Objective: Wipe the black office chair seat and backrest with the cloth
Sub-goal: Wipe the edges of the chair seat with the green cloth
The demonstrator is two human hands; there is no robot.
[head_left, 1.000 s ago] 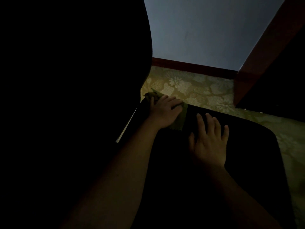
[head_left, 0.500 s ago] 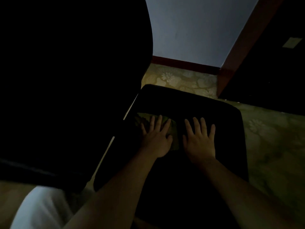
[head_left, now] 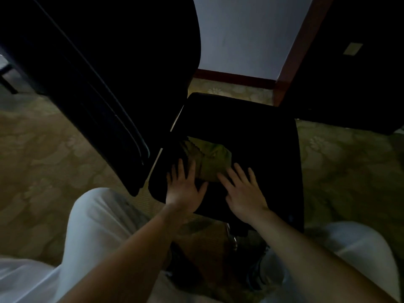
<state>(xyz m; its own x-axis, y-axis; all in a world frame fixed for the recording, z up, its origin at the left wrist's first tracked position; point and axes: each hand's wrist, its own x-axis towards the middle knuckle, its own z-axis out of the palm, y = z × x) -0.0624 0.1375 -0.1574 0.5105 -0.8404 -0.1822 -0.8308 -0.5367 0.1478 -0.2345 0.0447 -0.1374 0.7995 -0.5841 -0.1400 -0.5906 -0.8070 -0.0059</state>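
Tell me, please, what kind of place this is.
Probably a dim indoor room, perhaps an office or hotel room: flower-patterned carpet, a pale wall with a dark red skirting board, and a black office chair.

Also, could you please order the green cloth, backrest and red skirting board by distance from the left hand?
1. Green cloth, on the seat, beside the left hand.
2. Backrest, off to its left.
3. Red skirting board, against the far wall.

A carpet [head_left: 54, 149] with a faint flower pattern covers the floor. Behind it rises a pale wall [head_left: 244, 33] with a reddish baseboard [head_left: 236, 77]. Dark furniture [head_left: 349, 95] stands at the right.
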